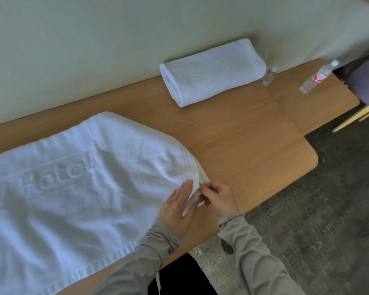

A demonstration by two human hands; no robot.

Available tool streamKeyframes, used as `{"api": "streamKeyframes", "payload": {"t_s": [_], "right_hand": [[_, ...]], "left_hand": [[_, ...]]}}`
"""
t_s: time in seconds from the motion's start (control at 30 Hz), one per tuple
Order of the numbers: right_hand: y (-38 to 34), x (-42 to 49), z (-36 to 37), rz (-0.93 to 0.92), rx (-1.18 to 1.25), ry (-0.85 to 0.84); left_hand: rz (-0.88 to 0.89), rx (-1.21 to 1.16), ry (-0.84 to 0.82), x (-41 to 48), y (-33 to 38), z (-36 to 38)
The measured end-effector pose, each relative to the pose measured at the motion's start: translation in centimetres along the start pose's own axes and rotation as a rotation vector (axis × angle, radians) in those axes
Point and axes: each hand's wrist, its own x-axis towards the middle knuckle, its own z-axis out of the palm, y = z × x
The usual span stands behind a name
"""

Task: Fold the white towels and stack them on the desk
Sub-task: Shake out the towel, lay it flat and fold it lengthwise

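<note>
A large white towel (73,188) with "Hotel" embossed on it lies spread over the left half of the wooden desk (243,135). Its near right corner is bunched up. My left hand (177,207) lies flat on that corner with the cloth over its fingers. My right hand (217,199) pinches the same corner from the right side. A folded white towel (211,71) lies alone at the back of the desk against the wall.
Two clear plastic bottles stand on the desk's back right: a small one (268,76) beside the folded towel and a taller one (316,76) further right. A purple chair seat (366,81) stands past the desk's right end. Dark floor lies to the right.
</note>
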Motion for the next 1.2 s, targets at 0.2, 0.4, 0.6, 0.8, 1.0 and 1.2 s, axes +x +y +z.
{"api": "streamKeyframes", "payload": {"t_s": [0.2,0.4,0.6,0.8,1.0,1.2], "right_hand": [[0.1,-0.4,-0.3,-0.091,-0.033,-0.046],[2.3,1.7,-2.8,0.074,-0.378,0.207],[2.2,1.9,-2.4,0.053,-0.432,0.173],[-1.2,-0.6,-1.2,-0.015,-0.047,0.006],[-3.2,-2.3,1.7,-0.109,0.005,0.066],[-2.9,-2.8,2.6,-0.123,-0.129,0.131]], "left_hand": [[-0.293,0.091,-0.049,2.3,0.1,-0.5],[-0.464,-0.207,0.09,2.6,-0.1,-2.4],[-0.348,-0.311,0.393,2.4,1.3,-4.2],[-0.103,-0.136,0.249,1.6,1.4,-3.4],[-0.118,-0.219,0.107,0.8,0.5,-2.8],[-0.174,-0.232,-0.039,0.8,1.2,-2.6]]}}
